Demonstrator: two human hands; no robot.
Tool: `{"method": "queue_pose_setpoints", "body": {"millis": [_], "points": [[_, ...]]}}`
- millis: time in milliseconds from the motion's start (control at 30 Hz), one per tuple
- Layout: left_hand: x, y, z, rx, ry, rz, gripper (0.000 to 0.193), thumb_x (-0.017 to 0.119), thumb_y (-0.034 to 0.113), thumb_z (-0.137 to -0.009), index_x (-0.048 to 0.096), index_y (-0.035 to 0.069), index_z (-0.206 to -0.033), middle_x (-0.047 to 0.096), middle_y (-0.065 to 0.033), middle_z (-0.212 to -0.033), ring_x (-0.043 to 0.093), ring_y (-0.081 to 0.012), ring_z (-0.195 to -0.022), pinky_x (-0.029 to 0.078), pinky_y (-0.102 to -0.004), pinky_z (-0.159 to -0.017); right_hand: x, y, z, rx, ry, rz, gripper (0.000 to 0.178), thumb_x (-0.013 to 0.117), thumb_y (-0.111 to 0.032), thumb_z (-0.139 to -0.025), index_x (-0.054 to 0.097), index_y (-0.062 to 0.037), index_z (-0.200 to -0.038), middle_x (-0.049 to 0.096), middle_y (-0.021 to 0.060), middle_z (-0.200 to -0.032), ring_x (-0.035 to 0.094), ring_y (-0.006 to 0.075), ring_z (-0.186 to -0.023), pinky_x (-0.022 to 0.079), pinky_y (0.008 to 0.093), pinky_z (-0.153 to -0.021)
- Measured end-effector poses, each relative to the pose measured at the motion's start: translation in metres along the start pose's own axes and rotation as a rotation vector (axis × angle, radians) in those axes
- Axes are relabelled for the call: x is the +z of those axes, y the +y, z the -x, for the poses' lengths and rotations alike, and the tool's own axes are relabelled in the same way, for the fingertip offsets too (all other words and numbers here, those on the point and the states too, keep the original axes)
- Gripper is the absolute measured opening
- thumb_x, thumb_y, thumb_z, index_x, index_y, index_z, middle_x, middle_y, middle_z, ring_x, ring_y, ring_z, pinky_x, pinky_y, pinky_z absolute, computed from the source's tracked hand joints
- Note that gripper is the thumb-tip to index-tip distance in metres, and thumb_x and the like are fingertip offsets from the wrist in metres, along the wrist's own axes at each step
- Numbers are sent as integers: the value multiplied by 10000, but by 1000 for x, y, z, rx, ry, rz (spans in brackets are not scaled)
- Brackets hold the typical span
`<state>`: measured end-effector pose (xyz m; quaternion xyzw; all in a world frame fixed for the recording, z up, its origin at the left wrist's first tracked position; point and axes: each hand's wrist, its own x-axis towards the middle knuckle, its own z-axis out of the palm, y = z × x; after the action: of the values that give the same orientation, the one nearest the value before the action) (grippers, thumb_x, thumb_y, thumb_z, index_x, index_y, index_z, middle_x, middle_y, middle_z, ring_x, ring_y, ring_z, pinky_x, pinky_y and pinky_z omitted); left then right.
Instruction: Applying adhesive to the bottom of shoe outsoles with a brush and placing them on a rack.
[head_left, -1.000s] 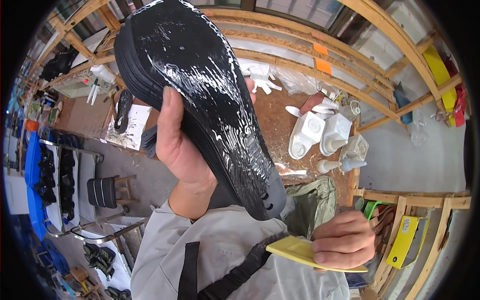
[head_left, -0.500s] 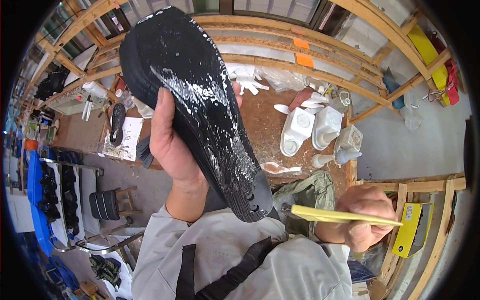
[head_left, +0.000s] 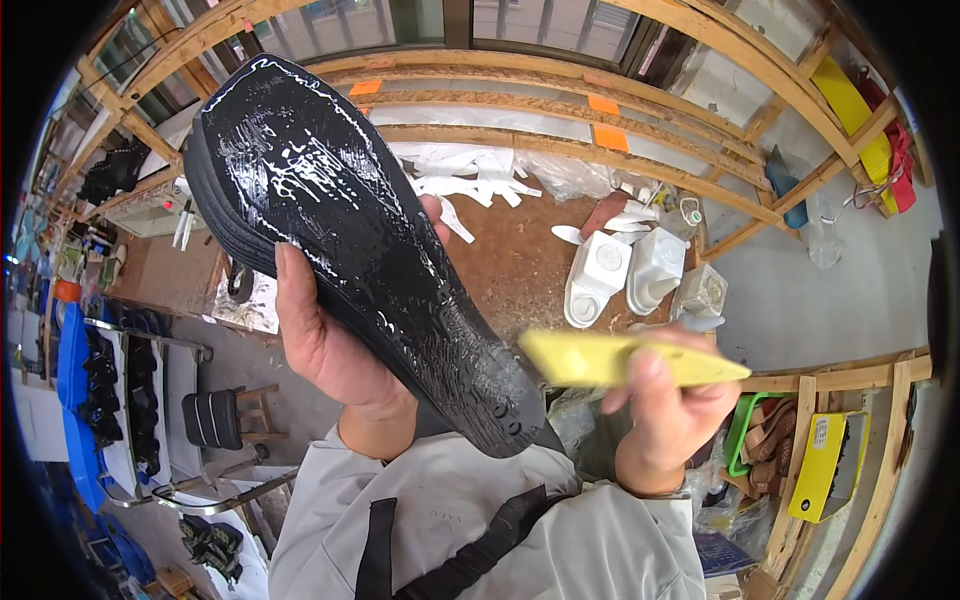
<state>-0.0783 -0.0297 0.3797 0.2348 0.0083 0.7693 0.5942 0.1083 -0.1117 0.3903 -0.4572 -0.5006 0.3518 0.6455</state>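
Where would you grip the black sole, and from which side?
Probably by the side edges of the black sole near mid-length, from the left and behind. The left hand shows it: thumb at the left edge, fingertips past the right. The sole narrows there, and its facing surface has glossy, wet-looking streaks best left untouched.

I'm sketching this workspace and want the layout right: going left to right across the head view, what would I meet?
Metal-framed rack → black shoe sole in the left hand → flat yellow tool in the right hand → green-rimmed container → yellow box → red cloth.
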Motion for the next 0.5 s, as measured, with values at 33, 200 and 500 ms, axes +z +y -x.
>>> {"method": "queue_pose_setpoints", "body": {"millis": [33,200,500], "points": [[-1,0,0,-9,-9,20,518,365,310,-964,374,-105,-1273,462,-357,-1192,587,-433,-1001,589,-461,-764,-7,2,1,-6,112,24,162,630,-86,-842,642,68,-891,644,121,-697,576,125,-503,433,230,-445],[1,8,-1,-1,-8,37,518,366,332,-961,396,-84,-1267,522,-325,-1135,605,-424,-966,574,-466,-785,-11,3,17,-291,-200,163,137,661,-38,-793,638,72,-873,637,114,-638,610,156,-527,482,252,-481],[-2,16,-3,29,10,28,525,361,365,-958,419,-60,-1261,562,-294,-1101,607,-418,-972,557,-487,-809,-18,13,22,-223,-160,98,148,646,-33,-792,638,49,-915,651,137,-666,615,166,-505,495,275,-462]]}}
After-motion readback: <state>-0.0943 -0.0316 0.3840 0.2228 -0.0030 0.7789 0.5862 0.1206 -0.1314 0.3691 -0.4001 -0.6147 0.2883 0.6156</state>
